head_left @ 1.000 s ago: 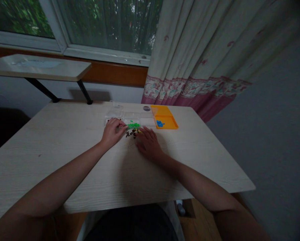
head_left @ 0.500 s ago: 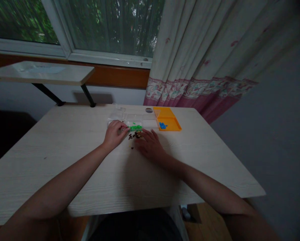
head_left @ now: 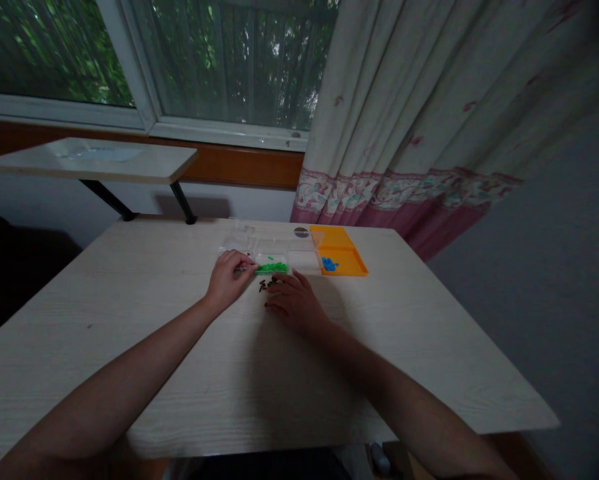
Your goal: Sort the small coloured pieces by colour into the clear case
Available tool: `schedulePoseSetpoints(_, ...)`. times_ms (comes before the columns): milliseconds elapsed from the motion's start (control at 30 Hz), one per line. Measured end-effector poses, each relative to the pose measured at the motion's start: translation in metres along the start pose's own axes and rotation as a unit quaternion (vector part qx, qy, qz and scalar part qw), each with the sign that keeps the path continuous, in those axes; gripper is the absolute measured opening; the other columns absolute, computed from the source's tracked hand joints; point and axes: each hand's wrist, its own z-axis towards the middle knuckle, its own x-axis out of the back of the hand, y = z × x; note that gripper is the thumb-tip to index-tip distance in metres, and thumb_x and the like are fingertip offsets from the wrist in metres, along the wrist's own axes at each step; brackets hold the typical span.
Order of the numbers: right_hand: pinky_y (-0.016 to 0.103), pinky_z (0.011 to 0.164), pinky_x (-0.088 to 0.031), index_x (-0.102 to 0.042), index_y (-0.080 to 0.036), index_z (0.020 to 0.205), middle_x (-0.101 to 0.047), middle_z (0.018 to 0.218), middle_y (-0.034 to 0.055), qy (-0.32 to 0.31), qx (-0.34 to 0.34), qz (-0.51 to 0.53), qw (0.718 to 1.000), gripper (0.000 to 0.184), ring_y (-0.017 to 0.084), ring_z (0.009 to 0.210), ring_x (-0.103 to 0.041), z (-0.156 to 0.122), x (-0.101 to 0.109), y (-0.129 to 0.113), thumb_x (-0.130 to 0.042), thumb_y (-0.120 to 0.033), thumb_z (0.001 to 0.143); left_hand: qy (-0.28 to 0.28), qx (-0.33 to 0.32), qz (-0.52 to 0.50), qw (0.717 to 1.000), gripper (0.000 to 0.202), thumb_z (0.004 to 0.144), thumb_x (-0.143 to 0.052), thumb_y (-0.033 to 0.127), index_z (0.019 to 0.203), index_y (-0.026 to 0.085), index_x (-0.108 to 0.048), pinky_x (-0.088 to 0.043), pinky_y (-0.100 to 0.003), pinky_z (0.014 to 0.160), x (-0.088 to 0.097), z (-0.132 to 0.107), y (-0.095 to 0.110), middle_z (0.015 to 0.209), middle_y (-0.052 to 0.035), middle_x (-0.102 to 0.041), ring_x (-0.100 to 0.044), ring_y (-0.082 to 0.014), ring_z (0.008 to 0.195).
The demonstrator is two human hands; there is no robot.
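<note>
My left hand (head_left: pixel 228 277) is at the left front corner of a clear plastic box (head_left: pixel 304 261), thumb and fingers closed together on its edge. Small bright green pieces (head_left: pixel 273 267) lie in the box beside those fingertips. Just in front of it, small dark brown pieces (head_left: pixel 263 285) are scattered on the table. My right hand (head_left: pixel 302 305) reaches over them from the right, palm down, its fingers apart and touching down among the pieces. Part of the brown pile is hidden under these fingers, and I see nothing held in them.
An open orange case (head_left: pixel 353 262) with small blue pieces (head_left: pixel 329 264) stands right of the clear box. Another clear lidded box (head_left: pixel 237 239) is behind my left hand. A dark round disc (head_left: pixel 301 232) lies at the back. A raised shelf (head_left: pixel 129 163) stands at the table's far left.
My right hand's fingers have come down and closer in over the brown pieces, covering more of them. My left hand stays at the box corner. The whole view has shifted slightly.
</note>
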Motion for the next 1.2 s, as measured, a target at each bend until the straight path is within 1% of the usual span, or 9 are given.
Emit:
schedulePoseSetpoints(67,0.050,0.116,-0.026,-0.073,-0.029,0.093,-0.072,0.114,-0.0004,0.015,-0.002,0.004,1.000,0.009,0.022,0.129,-0.051,-0.003,-0.001,0.001,-0.069,-0.027,0.086,-0.001,0.001,-0.008,1.000,0.015,0.088,-0.063,0.035,0.082,0.021,-0.061,-0.044,-0.033,0.076,0.000,0.000,0.000,0.081,-0.0025,-0.061,-0.056,-0.0186,0.080)
schedulePoseSetpoints(167,0.049,0.115,-0.029,-0.074,-0.029,0.090,-0.071,0.116,0.0006,0.027,0.002,0.004,1.000,0.007,0.023,0.130,-0.050,-0.005,-0.002,0.000,-0.067,-0.026,0.086,-0.001,0.007,-0.012,1.000,0.015,0.087,-0.064,0.035,0.082,0.021,-0.061,-0.045,-0.033,0.076,-0.001,0.000,-0.001,0.080,-0.0024,-0.061,-0.056,-0.0188,0.081)
schedulePoseSetpoints(333,0.048,0.115,-0.029,-0.073,-0.027,0.089,-0.071,0.115,0.0011,0.047,-0.005,0.011,0.999,0.010,0.022,0.130,-0.050,-0.005,-0.004,-0.001,-0.064,-0.025,0.088,-0.001,0.014,-0.012,1.000,0.014,0.087,-0.064,0.034,0.082,0.021,-0.061,-0.044,-0.033,0.075,0.000,0.000,0.000,0.080,-0.0023,-0.061,-0.056,-0.0189,0.081)
schedulePoseSetpoints(500,0.049,0.112,-0.030,-0.072,-0.027,0.090,-0.071,0.115,0.0013,0.061,-0.036,0.004,0.997,0.006,0.024,0.125,-0.052,-0.006,-0.002,0.002,-0.068,-0.026,0.085,0.004,0.020,-0.018,1.000,0.013,0.086,-0.064,0.033,0.082,0.021,-0.062,-0.044,-0.033,0.075,0.001,-0.001,0.002,0.080,-0.0025,-0.061,-0.056,-0.0189,0.081)
schedulePoseSetpoints(667,0.046,0.108,-0.034,-0.072,-0.029,0.098,-0.069,0.117,0.0024,0.056,-0.028,0.003,0.998,0.013,0.024,0.125,-0.051,-0.007,-0.005,0.002,-0.069,-0.028,0.085,0.009,0.027,-0.022,0.999,0.015,0.086,-0.064,0.034,0.079,0.021,-0.060,-0.045,-0.033,0.075,-0.001,-0.001,0.002,0.079,-0.0021,-0.060,-0.056,-0.0183,0.080)
schedulePoseSetpoints(767,0.047,0.108,-0.034,-0.073,-0.030,0.097,-0.069,0.119,0.0019,0.051,-0.023,0.003,0.998,0.012,0.024,0.126,-0.049,-0.007,-0.006,0.001,-0.067,-0.029,0.087,0.010,0.031,-0.029,0.999,0.015,0.086,-0.064,0.034,0.079,0.021,-0.060,-0.046,-0.032,0.075,-0.001,-0.001,0.002,0.079,-0.0021,-0.060,-0.056,-0.0182,0.080)
schedulePoseSetpoints(833,0.046,0.107,-0.035,-0.074,-0.029,0.093,-0.070,0.117,0.0012,0.060,-0.023,0.008,0.998,0.009,0.024,0.125,-0.050,-0.006,-0.006,0.001,-0.068,-0.028,0.086,0.011,0.032,-0.032,0.999,0.015,0.085,-0.065,0.033,0.079,0.021,-0.060,-0.046,-0.032,0.075,0.000,-0.001,0.002,0.078,-0.0021,-0.060,-0.056,-0.0185,0.080)
schedulePoseSetpoints(1000,0.043,0.106,-0.038,-0.075,-0.028,0.090,-0.072,0.110,0.0012,0.086,-0.034,0.015,0.996,0.009,0.023,0.121,-0.053,-0.006,-0.005,0.009,-0.067,-0.028,0.087,0.009,0.037,-0.037,0.999,0.015,0.086,-0.064,0.034,0.078,0.021,-0.060,-0.046,-0.033,0.076,0.000,-0.001,0.003,0.079,-0.0027,-0.061,-0.056,-0.0188,0.081)
schedulePoseSetpoints(1200,0.042,0.102,-0.041,-0.074,-0.027,0.092,-0.073,0.105,0.0027,0.132,-0.075,0.015,0.988,0.009,0.023,0.117,-0.055,-0.007,-0.004,0.022,-0.065,-0.027,0.088,-0.005,0.043,-0.044,0.998,0.015,0.086,-0.064,0.035,0.082,0.021,-0.063,-0.046,-0.032,0.074,-0.002,-0.002,-0.001,0.080,-0.0032,-0.061,-0.056,-0.0189,0.081)
